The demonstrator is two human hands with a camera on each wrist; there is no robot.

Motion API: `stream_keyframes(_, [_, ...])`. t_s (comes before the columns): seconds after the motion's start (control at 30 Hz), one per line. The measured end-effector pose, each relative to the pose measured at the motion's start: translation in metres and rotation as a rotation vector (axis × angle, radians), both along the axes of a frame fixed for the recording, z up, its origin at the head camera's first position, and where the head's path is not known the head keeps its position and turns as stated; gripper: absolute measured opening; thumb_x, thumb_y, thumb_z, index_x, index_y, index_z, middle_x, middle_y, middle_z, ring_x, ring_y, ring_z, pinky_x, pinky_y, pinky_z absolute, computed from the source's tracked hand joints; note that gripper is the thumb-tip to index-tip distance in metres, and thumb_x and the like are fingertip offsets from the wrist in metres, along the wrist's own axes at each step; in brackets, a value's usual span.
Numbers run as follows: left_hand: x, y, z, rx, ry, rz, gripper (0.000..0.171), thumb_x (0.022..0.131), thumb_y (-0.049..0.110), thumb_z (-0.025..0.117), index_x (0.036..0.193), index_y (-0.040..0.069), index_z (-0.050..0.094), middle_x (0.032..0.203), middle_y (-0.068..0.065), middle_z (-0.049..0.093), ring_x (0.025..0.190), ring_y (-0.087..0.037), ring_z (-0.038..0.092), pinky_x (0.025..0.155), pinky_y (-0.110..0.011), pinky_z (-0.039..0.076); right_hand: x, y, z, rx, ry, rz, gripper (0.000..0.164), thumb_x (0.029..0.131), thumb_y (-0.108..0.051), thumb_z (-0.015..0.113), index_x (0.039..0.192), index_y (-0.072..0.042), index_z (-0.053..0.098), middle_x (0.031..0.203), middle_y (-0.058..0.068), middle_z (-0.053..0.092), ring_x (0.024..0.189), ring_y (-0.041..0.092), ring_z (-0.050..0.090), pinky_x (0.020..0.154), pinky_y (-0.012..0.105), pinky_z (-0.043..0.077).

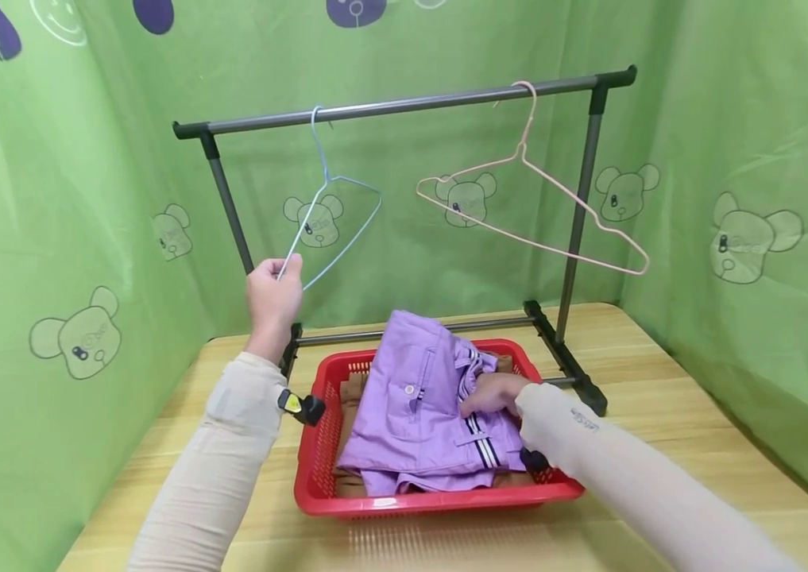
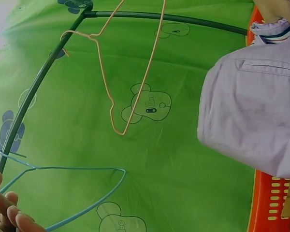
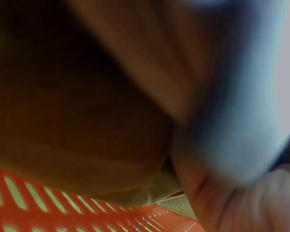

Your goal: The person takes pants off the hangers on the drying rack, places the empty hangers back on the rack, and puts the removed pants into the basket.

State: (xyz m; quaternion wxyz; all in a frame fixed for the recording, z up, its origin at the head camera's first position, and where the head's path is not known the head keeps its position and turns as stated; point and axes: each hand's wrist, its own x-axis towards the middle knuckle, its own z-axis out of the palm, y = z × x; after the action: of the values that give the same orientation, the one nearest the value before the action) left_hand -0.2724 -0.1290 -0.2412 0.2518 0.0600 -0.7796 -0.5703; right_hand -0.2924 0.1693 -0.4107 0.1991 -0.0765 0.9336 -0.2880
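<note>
My left hand [image 1: 275, 300] pinches the lower left side of a light blue wire hanger [image 1: 319, 151], whose hook sits over the rack's top bar. In the left wrist view, curled fingertips show beside the blue hanger [image 2: 77, 168] at the lower left. My right hand [image 1: 492, 395] grips folded purple trousers [image 1: 404, 413] at the waistband, which has black and white stripes inside. These trousers lie on top of brown cloth in a red basket [image 1: 446, 502]. The right wrist view is dark and blurred, with part of the right hand [image 3: 251, 205] close beside brown fabric [image 3: 77, 121].
A pink wire hanger [image 1: 525, 238] hangs from the right part of the clothes rack [image 1: 411, 103]. The rack's black feet [image 1: 568, 357] stand on the wooden table [image 1: 639, 381] behind the basket. Green curtains [image 1: 32, 238] with bear prints surround the table.
</note>
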Motion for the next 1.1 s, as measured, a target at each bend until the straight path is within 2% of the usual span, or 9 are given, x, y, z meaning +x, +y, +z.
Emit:
stream_keyframes(0.2, [0.001,0.004,-0.001,-0.017,0.046,0.029,0.031,0.097,0.030,0.057,0.111,0.002,0.061,0.091,-0.006,0.056,0.080,-0.019,0.049,0.073,-0.031,0.042,-0.006,-0.009,0.000,0.254,0.090,0.115,0.058,0.076,-0.028,0.071,0.111,0.015,0.057,0.111,0.023,0.061,0.103,0.030,0.056,0.097,0.044,0.045])
stream_keyframes(0.27, [0.001,0.005,-0.001,-0.004,0.070,0.041,0.031,0.096,0.029,0.058,0.112,0.002,0.059,0.092,-0.006,0.056,0.080,-0.019,0.050,0.072,-0.030,0.043,-0.006,-0.011,0.002,0.287,0.104,0.129,0.057,0.077,-0.029,0.070,0.111,0.015,0.057,0.109,0.024,0.061,0.103,0.031,0.057,0.097,0.044,0.045])
stream_keyframes(0.5, [0.007,0.007,-0.003,0.027,0.095,0.035,0.035,0.093,0.020,0.064,0.121,0.004,0.049,0.097,-0.005,0.055,0.084,-0.020,0.052,0.075,-0.031,0.046,-0.003,-0.008,0.005,0.242,0.096,0.127,0.058,0.080,-0.028,0.070,0.114,0.017,0.055,0.112,0.024,0.061,0.105,0.031,0.056,0.098,0.046,0.043])
stream_keyframes(0.67, [0.013,0.006,-0.009,0.055,0.089,0.019,0.045,0.090,0.015,0.067,0.126,0.005,0.043,0.111,-0.008,0.052,0.096,-0.022,0.053,0.084,-0.031,0.047,0.002,-0.003,0.009,0.174,0.093,0.087,0.061,0.079,-0.029,0.073,0.114,0.017,0.053,0.107,0.022,0.061,0.099,0.031,0.056,0.094,0.046,0.046])
stream_keyframes(0.77, [0.015,0.004,-0.015,0.052,0.068,0.025,0.054,0.087,0.013,0.070,0.130,0.006,0.038,0.121,-0.011,0.048,0.103,-0.024,0.052,0.088,-0.032,0.046,0.008,0.000,0.012,0.151,0.126,0.073,0.062,0.078,-0.031,0.075,0.112,0.016,0.052,0.103,0.021,0.061,0.097,0.032,0.058,0.090,0.046,0.048])
stream_keyframes(0.87, [0.016,0.001,-0.021,0.045,0.035,0.019,0.063,0.085,0.013,0.072,0.135,0.006,0.034,0.128,-0.013,0.046,0.110,-0.026,0.051,0.092,-0.034,0.045,0.013,0.003,0.016,0.164,0.162,0.082,0.056,0.080,-0.034,0.075,0.104,0.013,0.055,0.097,0.019,0.061,0.092,0.032,0.059,0.085,0.046,0.050])
stream_keyframes(1.0, [0.016,-0.003,-0.027,0.055,-0.010,-0.003,0.070,0.086,0.012,0.072,0.140,0.004,0.029,0.132,-0.014,0.045,0.114,-0.027,0.051,0.096,-0.035,0.044,0.017,0.009,0.023,0.176,0.200,0.104,0.047,0.083,-0.039,0.073,0.092,0.004,0.058,0.085,0.013,0.059,0.081,0.025,0.059,0.076,0.041,0.051])
stream_keyframes(1.1, [0.017,-0.005,-0.031,0.069,-0.044,-0.026,0.073,0.087,0.012,0.071,0.143,0.003,0.026,0.132,-0.015,0.045,0.112,-0.027,0.051,0.094,-0.036,0.046,0.020,0.014,0.029,0.169,0.233,0.115,0.043,0.084,-0.039,0.072,0.087,0.001,0.058,0.080,0.011,0.059,0.076,0.023,0.058,0.074,0.039,0.051])
